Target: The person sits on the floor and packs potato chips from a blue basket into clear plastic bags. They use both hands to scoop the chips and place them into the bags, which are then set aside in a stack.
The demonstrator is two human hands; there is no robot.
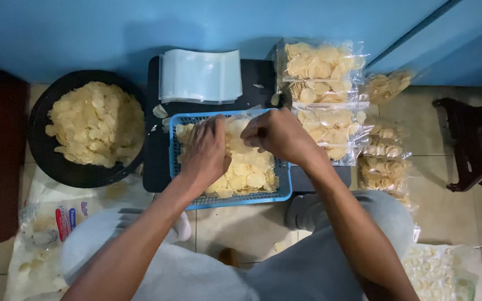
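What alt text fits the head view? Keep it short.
Seen from above, a seated person's left hand and right hand hold a clear bag over a blue basket of pale round chips. A black bowl of chips sits left, filled bags right, empty bags behind.

This looks like a home floor used as a small snack-packing spot. The landmark is a blue basket [285,184] of pale chips, set on a black board on the tiled floor [436,206]. Left of the basket sits a black bowl [43,150] heaped with chips; behind it lies a stack of empty clear bags [200,75]; right of it are filled bags [322,69]. A blue wall [112,28] rises behind the basket.
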